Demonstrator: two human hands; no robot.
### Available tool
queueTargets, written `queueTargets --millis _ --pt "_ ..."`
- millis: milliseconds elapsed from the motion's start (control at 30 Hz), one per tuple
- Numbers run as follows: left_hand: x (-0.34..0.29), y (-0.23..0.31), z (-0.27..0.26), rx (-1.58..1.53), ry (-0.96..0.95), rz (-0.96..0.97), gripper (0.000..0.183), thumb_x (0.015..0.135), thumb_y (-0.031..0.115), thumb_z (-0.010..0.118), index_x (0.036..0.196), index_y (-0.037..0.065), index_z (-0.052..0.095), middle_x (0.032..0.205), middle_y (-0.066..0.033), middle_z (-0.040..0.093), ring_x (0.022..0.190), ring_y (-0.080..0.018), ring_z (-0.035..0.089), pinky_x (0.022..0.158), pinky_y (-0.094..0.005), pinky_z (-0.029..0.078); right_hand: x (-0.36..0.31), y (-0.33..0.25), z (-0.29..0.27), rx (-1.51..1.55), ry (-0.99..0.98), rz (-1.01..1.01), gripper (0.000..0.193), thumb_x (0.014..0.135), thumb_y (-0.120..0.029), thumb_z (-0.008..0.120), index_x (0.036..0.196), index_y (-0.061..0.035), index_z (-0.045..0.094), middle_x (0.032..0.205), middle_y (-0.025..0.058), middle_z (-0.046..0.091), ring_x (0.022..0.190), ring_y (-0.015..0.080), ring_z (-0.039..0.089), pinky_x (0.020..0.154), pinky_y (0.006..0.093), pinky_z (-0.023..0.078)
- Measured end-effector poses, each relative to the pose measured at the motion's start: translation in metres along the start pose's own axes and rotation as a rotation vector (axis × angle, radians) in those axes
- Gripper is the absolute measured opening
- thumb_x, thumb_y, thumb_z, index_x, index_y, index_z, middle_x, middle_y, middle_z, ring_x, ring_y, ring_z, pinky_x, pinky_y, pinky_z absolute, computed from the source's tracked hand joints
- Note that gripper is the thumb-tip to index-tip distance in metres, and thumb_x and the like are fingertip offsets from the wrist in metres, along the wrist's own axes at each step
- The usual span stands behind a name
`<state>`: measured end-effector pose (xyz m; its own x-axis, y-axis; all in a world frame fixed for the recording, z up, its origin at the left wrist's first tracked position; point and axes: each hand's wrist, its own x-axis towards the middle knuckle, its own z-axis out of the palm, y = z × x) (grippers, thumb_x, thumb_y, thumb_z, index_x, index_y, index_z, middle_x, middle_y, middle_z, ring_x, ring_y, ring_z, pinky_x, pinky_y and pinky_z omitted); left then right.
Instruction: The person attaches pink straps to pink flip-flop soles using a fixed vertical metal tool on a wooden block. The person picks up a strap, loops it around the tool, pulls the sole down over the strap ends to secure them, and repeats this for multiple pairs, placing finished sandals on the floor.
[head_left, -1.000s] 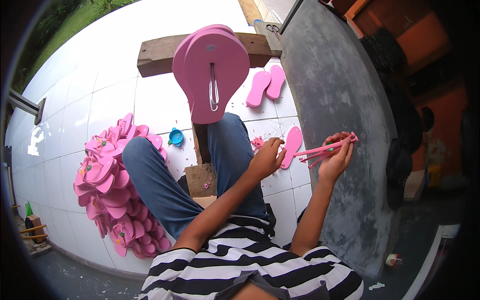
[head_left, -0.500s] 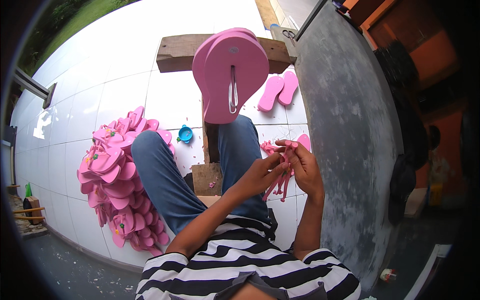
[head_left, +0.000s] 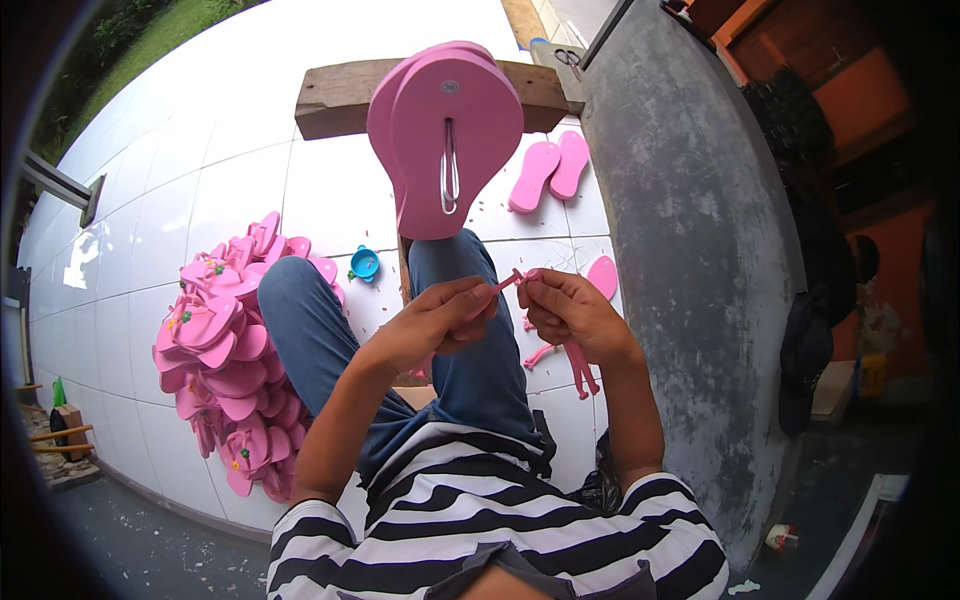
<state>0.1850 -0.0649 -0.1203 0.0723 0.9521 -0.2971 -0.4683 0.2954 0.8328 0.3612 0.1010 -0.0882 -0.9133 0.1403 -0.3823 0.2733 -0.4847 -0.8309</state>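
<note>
In front of my lap, my left hand (head_left: pixel 440 318) is closed around a pink flip-flop strap (head_left: pixel 507 283), whose end sticks out toward the right. Fingertips of my right hand (head_left: pixel 572 310) pinch together close by that end. More pink straps (head_left: pixel 580 372) hang down from below the right palm, held by its curled fingers. Beyond both hands, a pair of pink flip-flop soles (head_left: pixel 446 140) is propped on a wooden stand (head_left: pixel 335 100). A bent metal wire loop (head_left: pixel 449 170) pokes out of the front sole.
A large heap of pink flip-flops (head_left: pixel 235 345) lies left of my knees. Near it stands a small blue cup (head_left: pixel 364 263). Two loose soles (head_left: pixel 550 172) rest at the right, by a grey ledge (head_left: pixel 690 250). Scissors (head_left: pixel 567 58) lie farther back.
My hands have moved left and drawn slightly apart. The left hand now closes around one strap, while the other straps still hang from my right hand. The view has shifted a little.
</note>
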Motion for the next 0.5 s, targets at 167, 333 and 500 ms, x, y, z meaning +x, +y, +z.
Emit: queueTargets --millis 167,333,500 --pt "-0.041 0.010 0.009 0.729 -0.146 0.093 0.037 0.103 0.037 0.047 0.103 0.003 0.062 0.062 -0.0078 0.049 0.055 -0.0185 0.049 0.054 -0.0336 0.038 -0.029 -0.012 -0.006 -1.026 -0.393 -0.157 0.028 0.102 -0.029 0.048 0.099 -0.0042 0.062 0.076 0.0093 0.062 0.069 0.0239 0.061 0.064 0.0359 0.046" --pt "-0.072 0.019 0.007 0.736 -0.168 0.057 0.038 0.103 0.035 0.046 0.105 0.002 0.065 0.060 -0.0116 0.052 0.053 -0.0225 0.052 0.054 -0.0343 0.041 -0.047 -0.026 0.019 -1.043 -0.460 -0.263 0.027 0.101 -0.026 0.050 0.100 -0.0022 0.062 0.080 0.0130 0.063 0.072 0.0281 0.062 0.065 0.0370 0.047" --pt "-0.125 0.008 -0.049 0.563 0.171 -0.254 0.037 0.100 0.033 0.054 0.107 -0.001 0.069 0.064 -0.0005 0.057 0.058 -0.0082 0.050 0.055 -0.0283 0.042 -0.130 -0.069 -0.035 -0.666 0.486 -0.375 0.029 0.099 -0.022 0.052 0.104 0.0030 0.065 0.082 0.0059 0.059 0.069 0.0131 0.050 0.064 0.0263 0.040"
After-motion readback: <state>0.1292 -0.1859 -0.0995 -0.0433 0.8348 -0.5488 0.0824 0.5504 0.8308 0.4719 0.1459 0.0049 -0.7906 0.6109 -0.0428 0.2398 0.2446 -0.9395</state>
